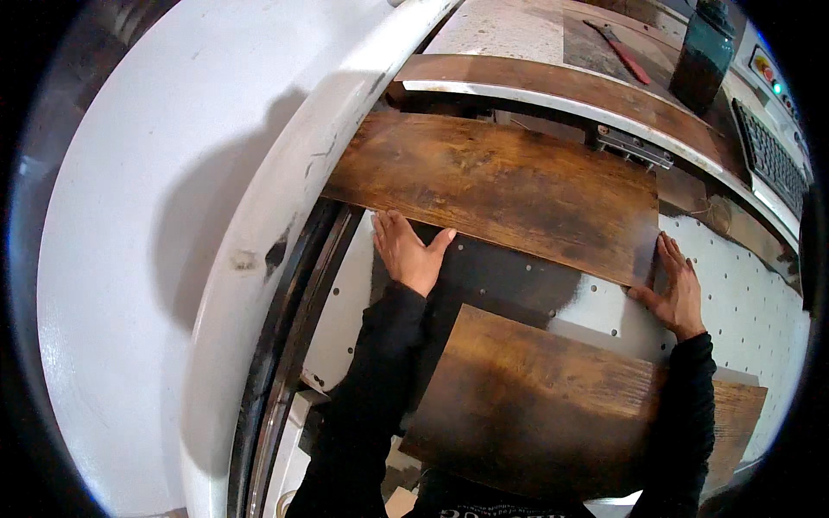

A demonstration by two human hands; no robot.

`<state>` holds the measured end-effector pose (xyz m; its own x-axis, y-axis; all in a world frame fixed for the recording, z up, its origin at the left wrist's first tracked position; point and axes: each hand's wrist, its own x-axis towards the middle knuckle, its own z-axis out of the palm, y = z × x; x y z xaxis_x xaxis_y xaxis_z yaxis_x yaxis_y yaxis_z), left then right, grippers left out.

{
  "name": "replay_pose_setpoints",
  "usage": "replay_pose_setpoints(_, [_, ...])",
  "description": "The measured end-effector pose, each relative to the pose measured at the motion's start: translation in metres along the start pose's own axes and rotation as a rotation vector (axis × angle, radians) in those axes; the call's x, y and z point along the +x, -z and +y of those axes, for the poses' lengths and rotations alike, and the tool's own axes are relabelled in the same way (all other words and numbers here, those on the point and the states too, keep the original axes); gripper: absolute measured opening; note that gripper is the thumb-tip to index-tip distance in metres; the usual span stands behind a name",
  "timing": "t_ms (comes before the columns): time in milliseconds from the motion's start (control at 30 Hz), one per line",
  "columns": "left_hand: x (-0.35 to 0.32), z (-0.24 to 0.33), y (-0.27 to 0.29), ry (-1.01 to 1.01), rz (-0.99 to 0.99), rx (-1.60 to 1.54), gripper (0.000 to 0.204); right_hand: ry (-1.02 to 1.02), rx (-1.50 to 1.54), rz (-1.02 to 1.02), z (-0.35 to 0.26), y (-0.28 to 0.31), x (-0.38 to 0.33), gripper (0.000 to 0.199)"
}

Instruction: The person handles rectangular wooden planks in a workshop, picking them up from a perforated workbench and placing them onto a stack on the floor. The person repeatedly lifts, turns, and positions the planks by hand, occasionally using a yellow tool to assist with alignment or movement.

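Note:
A brown wood-grain board (492,177) lies across the far part of a machine bed, its left end reaching the white curved housing. My left hand (410,252) rests against the board's near long edge toward the left, thumb spread from the fingers. At the near right corner, my right hand (676,289) has its fingers stretched along the short end and its thumb by the near edge. Neither hand is closed round the board. A second wood-grain board (527,388) lies nearer to me, partly covered by my right forearm. Another board (734,427) shows beside it at the right.
The white bed (734,259) is dotted with small holes. Beyond the far board runs a brown-topped ledge (553,86) with a metal clamp-like fitting (635,147). A red-handled tool (629,60), dark bottle (704,60) and keyboard (768,155) are behind. Dark rails (294,345) run along the left.

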<state>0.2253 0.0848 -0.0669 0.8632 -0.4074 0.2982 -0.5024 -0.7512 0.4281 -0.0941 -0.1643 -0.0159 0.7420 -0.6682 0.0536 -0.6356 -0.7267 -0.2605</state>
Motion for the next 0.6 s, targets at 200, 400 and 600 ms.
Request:
replay_pose_setpoints(200, [0.001, 0.013, 0.009, -0.014, 0.086, -0.252, 0.105, -0.006, -0.006, -0.010, 0.000, 0.002, 0.005, 0.102])
replay_pose_setpoints(400, [-0.002, 0.007, 0.010, -0.109, -0.009, -0.029, 0.106, 0.038, -0.043, 0.000, 0.001, 0.002, 0.001, 0.101])
replay_pose_setpoints(600, [-0.007, 0.014, 0.022, -0.067, 0.116, -0.236, 0.109, 0.062, -0.080, -0.014, -0.002, 0.001, 0.001, 0.102])
